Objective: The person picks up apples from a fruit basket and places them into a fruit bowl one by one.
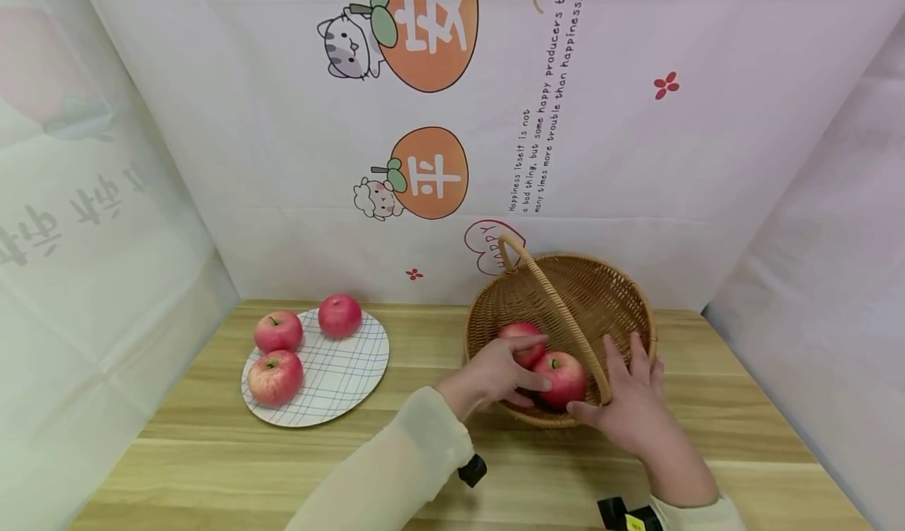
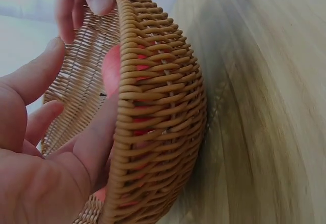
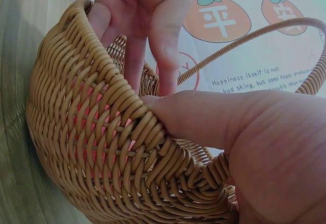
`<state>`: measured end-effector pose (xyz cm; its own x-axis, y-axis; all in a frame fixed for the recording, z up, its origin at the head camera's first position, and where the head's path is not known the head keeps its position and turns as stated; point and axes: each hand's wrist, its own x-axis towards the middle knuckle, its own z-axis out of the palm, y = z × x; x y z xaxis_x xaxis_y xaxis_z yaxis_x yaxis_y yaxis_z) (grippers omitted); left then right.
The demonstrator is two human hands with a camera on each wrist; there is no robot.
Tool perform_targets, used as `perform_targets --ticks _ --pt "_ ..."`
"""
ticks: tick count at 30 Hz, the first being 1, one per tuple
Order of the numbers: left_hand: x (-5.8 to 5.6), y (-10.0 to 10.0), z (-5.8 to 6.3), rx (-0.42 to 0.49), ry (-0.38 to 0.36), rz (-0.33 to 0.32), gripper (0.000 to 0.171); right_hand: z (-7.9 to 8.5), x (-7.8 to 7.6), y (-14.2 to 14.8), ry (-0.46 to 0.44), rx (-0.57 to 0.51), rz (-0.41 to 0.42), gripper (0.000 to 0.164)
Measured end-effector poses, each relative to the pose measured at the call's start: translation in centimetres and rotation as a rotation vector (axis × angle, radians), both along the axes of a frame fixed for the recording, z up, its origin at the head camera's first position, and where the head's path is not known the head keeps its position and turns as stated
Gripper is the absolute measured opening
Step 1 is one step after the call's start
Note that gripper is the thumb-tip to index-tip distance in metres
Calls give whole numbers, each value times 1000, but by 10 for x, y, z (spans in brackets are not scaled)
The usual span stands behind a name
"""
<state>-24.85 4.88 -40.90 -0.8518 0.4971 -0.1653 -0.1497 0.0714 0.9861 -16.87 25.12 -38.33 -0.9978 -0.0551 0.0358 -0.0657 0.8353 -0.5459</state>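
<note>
A round wicker basket (image 1: 615, 291) with a hoop handle (image 1: 558, 302) stands on the table at centre right. Two red apples lie inside it: a rear apple (image 1: 519, 331), partly covered, and a front apple (image 1: 562, 382). My left hand (image 1: 495, 370) reaches over the near left rim, fingers spread, index over the rear apple and thumb at the front one. Over the rim by the handle's near base rests my right hand (image 1: 632, 405), its fingers spread along the inner right side. Its thumb (image 3: 193, 117) lies across the rim in the right wrist view.
To the left, a white plate (image 1: 339, 374) with a blue grid pattern carries three more apples, one of them at its front (image 1: 276, 378). Behind the wooden table (image 1: 396, 452) hangs a printed white cloth (image 1: 601, 138), with white cloth at both sides.
</note>
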Motion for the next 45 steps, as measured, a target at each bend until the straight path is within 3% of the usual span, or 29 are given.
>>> perform_targets --ticks 6,13,30,38,45 --pt "0 13 -3 -71 45 18 68 -1 0 -1 -1 -1 0 119" --pt "-4 20 -5 -57 34 28 72 -1 0 -1 -3 -7 -8 119" --pt "-10 31 -15 -34 4 -46 77 1 1 -1 1 -3 -8 119" --pt "-8 31 -13 -137 73 -35 73 1 2 -2 -4 -4 -1 118" --pt "-11 33 -15 -167 131 -75 68 0 2 0 7 -11 0 117"
